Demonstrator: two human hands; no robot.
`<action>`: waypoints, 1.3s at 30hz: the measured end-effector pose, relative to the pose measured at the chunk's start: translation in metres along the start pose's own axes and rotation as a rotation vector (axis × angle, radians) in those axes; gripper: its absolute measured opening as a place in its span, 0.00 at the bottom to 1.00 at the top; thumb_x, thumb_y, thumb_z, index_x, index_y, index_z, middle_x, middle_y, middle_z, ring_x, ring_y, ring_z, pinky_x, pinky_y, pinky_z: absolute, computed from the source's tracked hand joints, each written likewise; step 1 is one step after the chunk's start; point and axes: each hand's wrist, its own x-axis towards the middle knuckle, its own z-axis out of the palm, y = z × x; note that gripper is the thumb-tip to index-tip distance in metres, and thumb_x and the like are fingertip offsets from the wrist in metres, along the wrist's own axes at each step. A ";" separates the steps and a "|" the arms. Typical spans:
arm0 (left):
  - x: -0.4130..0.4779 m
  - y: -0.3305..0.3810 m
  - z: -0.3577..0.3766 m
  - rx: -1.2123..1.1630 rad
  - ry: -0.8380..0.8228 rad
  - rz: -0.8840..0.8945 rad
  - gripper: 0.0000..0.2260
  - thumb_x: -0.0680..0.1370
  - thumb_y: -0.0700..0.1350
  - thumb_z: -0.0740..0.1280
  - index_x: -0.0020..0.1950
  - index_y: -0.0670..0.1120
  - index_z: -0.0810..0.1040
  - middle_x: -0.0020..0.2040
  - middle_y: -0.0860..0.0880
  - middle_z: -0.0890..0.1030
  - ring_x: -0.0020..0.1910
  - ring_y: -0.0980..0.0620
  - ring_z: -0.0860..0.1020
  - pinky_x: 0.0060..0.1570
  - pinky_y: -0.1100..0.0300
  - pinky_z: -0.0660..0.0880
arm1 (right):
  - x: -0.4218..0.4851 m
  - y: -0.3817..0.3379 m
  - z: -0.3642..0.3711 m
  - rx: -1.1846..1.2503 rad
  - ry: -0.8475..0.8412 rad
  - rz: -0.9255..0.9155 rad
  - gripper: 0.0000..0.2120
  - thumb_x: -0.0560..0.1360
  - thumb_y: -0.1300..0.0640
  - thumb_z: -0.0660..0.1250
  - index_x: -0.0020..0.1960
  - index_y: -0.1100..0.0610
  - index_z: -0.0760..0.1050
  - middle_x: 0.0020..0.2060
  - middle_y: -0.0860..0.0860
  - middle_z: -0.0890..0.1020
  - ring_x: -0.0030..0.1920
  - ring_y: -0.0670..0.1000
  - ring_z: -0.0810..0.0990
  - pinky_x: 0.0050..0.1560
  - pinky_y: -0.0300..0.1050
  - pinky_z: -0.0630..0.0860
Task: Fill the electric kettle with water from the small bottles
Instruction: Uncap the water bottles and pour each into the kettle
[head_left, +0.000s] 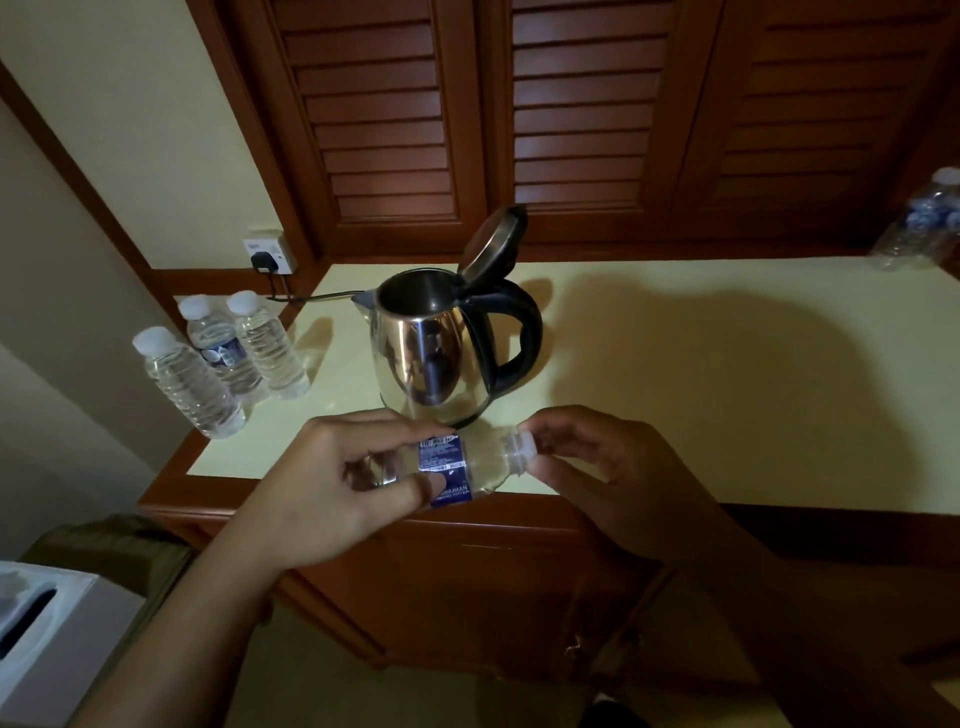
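A steel electric kettle (431, 353) with a black handle stands on the pale counter (675, 374), its lid hinged open. Just in front of it I hold a small water bottle (457, 467) with a blue label sideways, neck pointing right. My left hand (332, 488) grips the bottle's body. My right hand (597, 467) pinches the white cap at its neck. Three small capped bottles (218, 364) stand together at the counter's left edge.
A black cord runs from the kettle to a wall socket (270, 254) at the back left. More bottles (924, 223) sit at the far right. Louvred wooden doors rise behind the counter. A white box (47, 634) sits at the lower left.
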 end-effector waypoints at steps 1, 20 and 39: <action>0.002 0.001 0.003 -0.075 -0.015 -0.033 0.18 0.73 0.53 0.75 0.62 0.59 0.85 0.48 0.55 0.87 0.45 0.54 0.85 0.40 0.67 0.77 | -0.001 -0.001 -0.003 0.018 0.000 0.014 0.12 0.76 0.50 0.69 0.59 0.51 0.80 0.52 0.41 0.85 0.55 0.40 0.84 0.56 0.33 0.77; 0.087 0.025 0.110 -1.282 -0.755 -0.544 0.27 0.77 0.56 0.70 0.65 0.35 0.79 0.56 0.35 0.75 0.35 0.46 0.78 0.22 0.62 0.74 | 0.008 0.015 -0.102 -0.524 0.089 -0.255 0.22 0.84 0.45 0.53 0.45 0.57 0.77 0.38 0.48 0.79 0.38 0.45 0.75 0.41 0.35 0.68; 0.289 0.173 0.334 -0.038 -0.123 0.138 0.31 0.82 0.59 0.67 0.83 0.59 0.61 0.70 0.67 0.73 0.65 0.74 0.72 0.61 0.79 0.67 | -0.015 0.114 -0.405 -0.408 0.197 0.189 0.06 0.82 0.52 0.64 0.56 0.49 0.77 0.50 0.39 0.80 0.51 0.39 0.78 0.48 0.28 0.70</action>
